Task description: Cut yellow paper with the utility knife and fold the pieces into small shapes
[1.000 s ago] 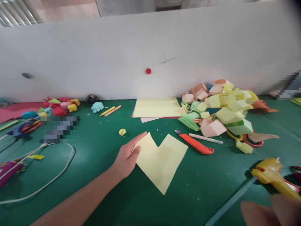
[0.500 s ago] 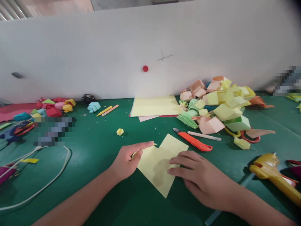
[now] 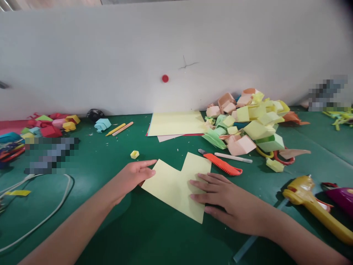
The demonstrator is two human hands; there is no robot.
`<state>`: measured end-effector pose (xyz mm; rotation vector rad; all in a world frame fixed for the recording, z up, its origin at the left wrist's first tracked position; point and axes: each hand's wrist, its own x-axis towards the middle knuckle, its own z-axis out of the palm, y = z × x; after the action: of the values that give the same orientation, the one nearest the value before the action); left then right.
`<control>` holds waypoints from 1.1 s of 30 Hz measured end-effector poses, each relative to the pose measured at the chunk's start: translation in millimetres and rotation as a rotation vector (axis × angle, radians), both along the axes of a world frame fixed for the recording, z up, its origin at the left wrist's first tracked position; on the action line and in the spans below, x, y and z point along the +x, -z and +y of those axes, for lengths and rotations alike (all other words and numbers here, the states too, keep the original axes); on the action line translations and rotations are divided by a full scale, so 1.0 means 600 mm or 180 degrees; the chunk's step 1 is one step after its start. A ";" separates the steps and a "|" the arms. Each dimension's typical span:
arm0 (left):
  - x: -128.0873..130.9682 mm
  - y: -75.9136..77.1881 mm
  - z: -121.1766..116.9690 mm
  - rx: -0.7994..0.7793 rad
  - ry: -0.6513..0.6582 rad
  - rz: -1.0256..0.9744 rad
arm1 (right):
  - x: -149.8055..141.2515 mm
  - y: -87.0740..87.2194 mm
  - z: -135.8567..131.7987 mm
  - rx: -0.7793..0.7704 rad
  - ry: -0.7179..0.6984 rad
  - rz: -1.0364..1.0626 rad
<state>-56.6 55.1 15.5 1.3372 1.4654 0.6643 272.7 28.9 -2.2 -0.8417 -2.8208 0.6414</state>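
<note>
A pale yellow sheet of paper (image 3: 171, 187) with a V-shaped notch in its far edge lies on the green table in front of me. My left hand (image 3: 134, 175) pinches its left corner between thumb and fingers. Across the right part of the paper rests my right hand (image 3: 220, 198), its fingers spread flat. Just beyond the paper's right side lie an orange utility knife (image 3: 223, 164) with its blade out and a pale stick-like pen (image 3: 233, 158). A tiny yellow folded paper piece (image 3: 135, 154) sits past my left hand.
A stack of coloured paper (image 3: 176, 123) lies against the white panel (image 3: 124, 59). Heaped paper shapes (image 3: 256, 117) stand at the right, near a yellow glue gun (image 3: 311, 202) with a glue stick. At the left are a white cable (image 3: 64, 198) and small paper boxes (image 3: 52, 127).
My right hand has come in from the lower right and settled on the paper. The paper has turned slightly, its left corner still in my left hand. The view has shifted right.
</note>
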 end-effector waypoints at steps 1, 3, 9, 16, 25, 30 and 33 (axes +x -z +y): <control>-0.001 0.000 0.000 0.0027 0.0020 0.0113 | 0.002 0.001 0.001 -0.0007 0.0004 0.0006; 0.002 0.002 0.000 -0.0009 0.0117 0.0350 | 0.004 0.001 0.001 -0.0051 0.0054 0.0024; 0.023 0.006 -0.011 0.0622 0.0398 0.1075 | 0.005 -0.005 0.005 -0.0099 0.0387 -0.0038; 0.043 0.017 -0.028 0.1637 0.0876 0.1633 | 0.005 -0.001 0.003 -0.0041 0.0606 0.0048; 0.052 0.042 -0.042 0.3307 0.2008 0.1724 | 0.008 0.009 0.008 -0.0032 0.0617 0.0212; 0.061 0.039 -0.049 0.3647 0.2394 0.1838 | 0.010 0.009 0.011 -0.0066 0.0547 0.0254; 0.063 0.035 -0.048 0.3705 0.2535 0.1748 | 0.012 0.008 0.011 -0.0101 0.0559 0.0265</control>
<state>-18.8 26.5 -5.2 2.9590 0.6844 0.6237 279.7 35.5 -6.8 -1.0289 -2.6323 0.6796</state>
